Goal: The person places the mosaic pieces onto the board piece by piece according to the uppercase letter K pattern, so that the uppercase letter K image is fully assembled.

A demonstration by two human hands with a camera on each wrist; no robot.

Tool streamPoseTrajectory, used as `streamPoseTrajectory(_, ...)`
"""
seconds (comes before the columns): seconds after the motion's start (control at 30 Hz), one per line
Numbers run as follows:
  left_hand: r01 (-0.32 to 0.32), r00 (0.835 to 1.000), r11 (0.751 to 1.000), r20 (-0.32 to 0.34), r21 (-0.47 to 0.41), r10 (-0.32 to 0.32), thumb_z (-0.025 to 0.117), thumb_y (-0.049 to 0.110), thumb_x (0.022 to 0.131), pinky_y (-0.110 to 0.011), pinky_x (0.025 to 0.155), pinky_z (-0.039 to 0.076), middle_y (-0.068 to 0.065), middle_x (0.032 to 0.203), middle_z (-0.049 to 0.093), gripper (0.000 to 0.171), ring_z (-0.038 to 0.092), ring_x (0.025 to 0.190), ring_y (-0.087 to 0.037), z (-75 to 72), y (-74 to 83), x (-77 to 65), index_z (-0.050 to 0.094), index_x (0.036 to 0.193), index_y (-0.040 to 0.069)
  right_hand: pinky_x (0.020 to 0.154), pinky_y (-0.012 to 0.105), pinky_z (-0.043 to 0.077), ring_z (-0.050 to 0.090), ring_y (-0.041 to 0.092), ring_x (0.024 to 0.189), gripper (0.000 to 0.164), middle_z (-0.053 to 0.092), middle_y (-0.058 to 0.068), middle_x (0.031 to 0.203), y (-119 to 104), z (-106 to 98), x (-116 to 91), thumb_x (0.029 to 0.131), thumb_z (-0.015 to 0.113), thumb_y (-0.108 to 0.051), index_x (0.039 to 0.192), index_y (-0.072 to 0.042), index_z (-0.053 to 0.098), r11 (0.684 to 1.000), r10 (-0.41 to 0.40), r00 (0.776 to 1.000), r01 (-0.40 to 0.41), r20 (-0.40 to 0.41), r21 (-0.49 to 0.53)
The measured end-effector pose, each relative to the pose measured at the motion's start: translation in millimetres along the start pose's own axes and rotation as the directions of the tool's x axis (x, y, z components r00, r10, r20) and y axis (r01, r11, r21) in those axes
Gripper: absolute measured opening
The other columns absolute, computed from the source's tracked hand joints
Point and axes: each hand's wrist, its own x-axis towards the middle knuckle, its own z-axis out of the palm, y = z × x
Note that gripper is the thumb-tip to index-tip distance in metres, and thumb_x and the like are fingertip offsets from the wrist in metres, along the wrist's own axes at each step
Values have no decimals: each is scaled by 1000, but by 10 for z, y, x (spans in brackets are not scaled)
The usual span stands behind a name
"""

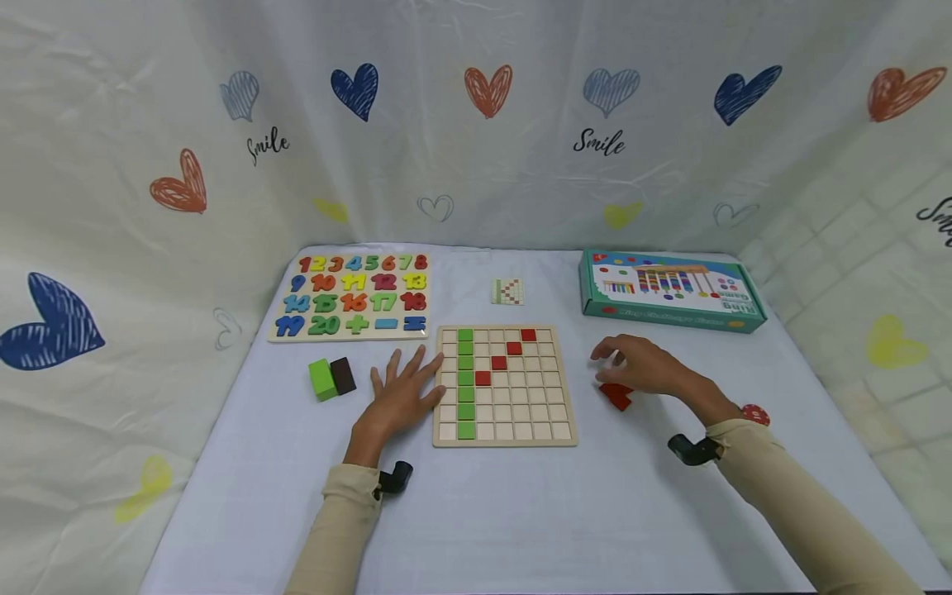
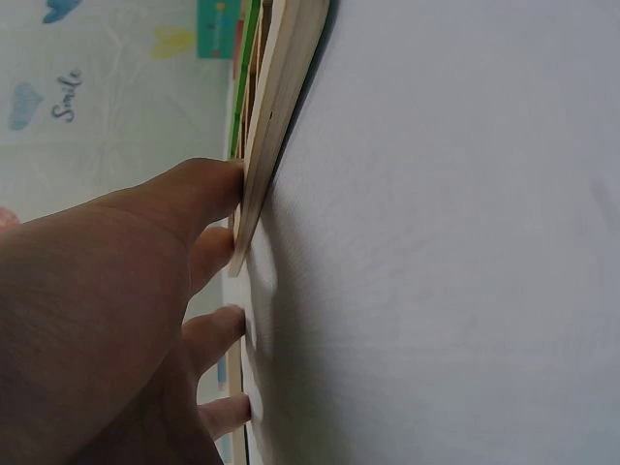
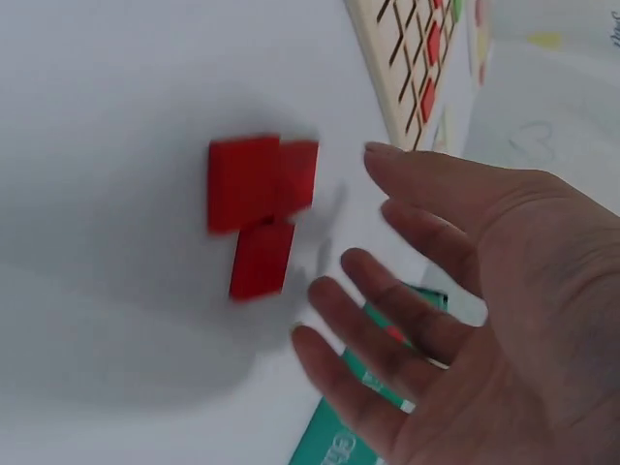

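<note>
A wooden grid board (image 1: 506,443) lies flat on the table with a column of green tiles (image 1: 465,378) near its left side. Red tiles (image 1: 499,363) run diagonally up to its top row. My left hand (image 1: 402,401) has its fingers spread, thumb and forefinger at the board's left edge; the left wrist view shows the thumb against the wooden side (image 2: 281,107). Over a small group of loose red tiles (image 3: 244,184), right of the board, hovers my right hand (image 1: 645,365). Its fingers are loosely bent and apart, nothing between them in the right wrist view.
Left of my left hand stand a green block stack (image 1: 323,379) and a dark brown one (image 1: 343,375). Behind are a number puzzle board (image 1: 348,334), a small pattern card (image 1: 508,291) and a teal game box (image 1: 673,289). A printed cloth (image 1: 476,182) hangs behind the table.
</note>
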Motion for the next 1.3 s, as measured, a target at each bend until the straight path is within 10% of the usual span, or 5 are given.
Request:
streamPoseTrajectory(0.53, 3, 1000, 1000, 5, 0, -3, 61, 43, 107, -79, 120, -10, -6, 179, 15, 68, -8, 164, -44, 0, 8, -6, 34, 168, 30, 83, 40, 57, 59, 30, 106, 30, 67, 10, 109, 247, -167, -205, 93, 82, -16, 117, -5, 69, 991, 127, 974, -132, 186, 19)
streamPoseTrajectory(1.3, 2, 1000, 1000, 8, 11, -2, 61, 44, 108, -79, 120, -9, -6, 179, 15, 68, -8, 164, -43, -1, -2, 6, 33, 168, 31, 82, 39, 55, 59, 26, 103, 34, 66, 10, 109, 323, -150, -163, 92, 82, -15, 121, -7, 64, 985, 152, 966, -165, 207, 49)
